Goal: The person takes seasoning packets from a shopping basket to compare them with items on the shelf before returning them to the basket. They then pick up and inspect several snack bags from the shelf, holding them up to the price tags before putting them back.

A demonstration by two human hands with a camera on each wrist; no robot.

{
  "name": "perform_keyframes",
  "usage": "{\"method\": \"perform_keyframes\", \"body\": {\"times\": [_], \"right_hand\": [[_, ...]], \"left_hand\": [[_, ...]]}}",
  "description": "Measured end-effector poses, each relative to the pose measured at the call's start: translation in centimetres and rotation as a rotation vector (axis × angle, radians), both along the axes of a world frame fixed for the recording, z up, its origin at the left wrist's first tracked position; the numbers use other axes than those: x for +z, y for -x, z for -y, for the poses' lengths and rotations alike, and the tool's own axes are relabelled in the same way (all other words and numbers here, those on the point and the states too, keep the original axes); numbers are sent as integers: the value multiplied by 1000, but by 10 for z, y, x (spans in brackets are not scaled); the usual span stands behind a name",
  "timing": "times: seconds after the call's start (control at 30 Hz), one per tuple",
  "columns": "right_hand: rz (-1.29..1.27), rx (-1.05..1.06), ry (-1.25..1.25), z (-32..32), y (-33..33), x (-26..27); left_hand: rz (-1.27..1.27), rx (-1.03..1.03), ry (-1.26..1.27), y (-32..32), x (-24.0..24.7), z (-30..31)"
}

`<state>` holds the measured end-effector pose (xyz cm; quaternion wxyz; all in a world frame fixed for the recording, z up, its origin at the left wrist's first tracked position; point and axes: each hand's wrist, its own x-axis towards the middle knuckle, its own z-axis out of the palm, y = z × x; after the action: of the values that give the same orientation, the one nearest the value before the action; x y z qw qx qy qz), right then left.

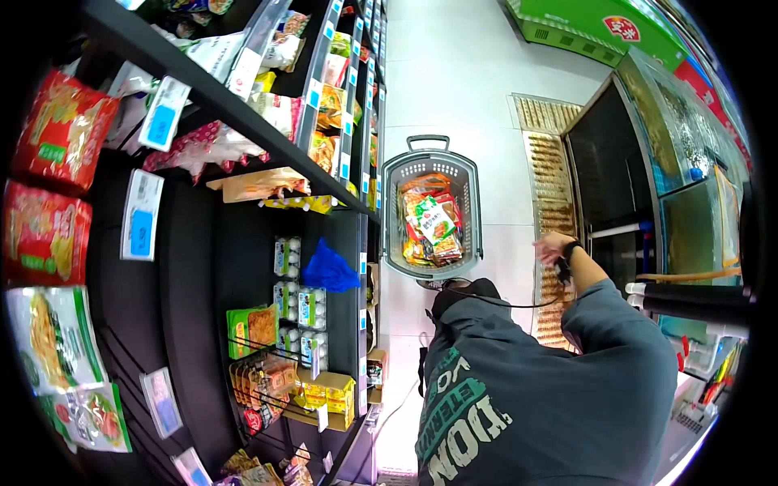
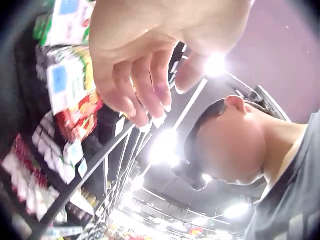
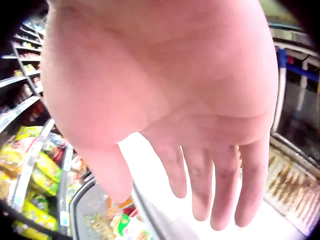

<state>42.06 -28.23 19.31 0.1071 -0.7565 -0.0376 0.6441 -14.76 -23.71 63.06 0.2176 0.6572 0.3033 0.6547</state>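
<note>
"Head view: where do we locate the basket (image 1: 468, 190)?"

"We find it on the floor (image 1: 498, 97) ahead of the body (image 1: 551, 389), with packets (image 1: 433, 223) inside. From our right hand (image 1: 556, 248) it lies left and slightly forward, well apart."

"How does its long axis run?"

"Fore and aft, away from the body; the handle (image 1: 428, 138) spans the far short end. We judge that any reach from the right hand turns on a leftward, downward path."

"State of our fingers (image 3: 225, 185)?"

"Right wrist view: they are straight, gaps between them, gripping nothing; the basket shows beyond the thumb (image 3: 109, 170). Left wrist view: on our left hand (image 2: 155, 45) they are loosely bent, with nothing visible in them and the shelving (image 2: 90, 174) behind."

"Which hand is nearer?"

"We judge the right. The left is outside the head view, so we cannot compare both there; its own wrist view does not show the basket."
</note>
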Motion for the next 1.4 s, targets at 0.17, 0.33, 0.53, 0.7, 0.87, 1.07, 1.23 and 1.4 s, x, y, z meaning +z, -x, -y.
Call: {"method": "perform_keyframes", "body": {"times": [0.17, 0.33, 0.53, 0.7, 0.87, 1.07, 1.23, 1.4], "right_hand": [[1, -333, -355, -4, 10, 27], [-404, -459, -639, -130, 74, -60], [1, -405, -657, -273, 135, -314], [547, -345, -519, -324, 136, -392], [902, 316, -351, -321, 143, -403], [591, 279, -727, -315, 116, -395], [61, 248, -933, -290, 128, -296], [-669, 321, -806, -287, 158, -190]], "left_hand": [[231, -354, 835, -41, -113, -59], [267, -331, 1434, -107, -249, -100], [10, -155, 1834, -128, -360, -110], [-276, -76, 1996, -133, -418, -100], [-142, 5, 2183, -127, -457, -89], [-313, -233, 1985, -130, -461, -112], [-243, -54, 2023, -140, -473, -158], [-334, -90, 1488, -151, -520, -172]]}}
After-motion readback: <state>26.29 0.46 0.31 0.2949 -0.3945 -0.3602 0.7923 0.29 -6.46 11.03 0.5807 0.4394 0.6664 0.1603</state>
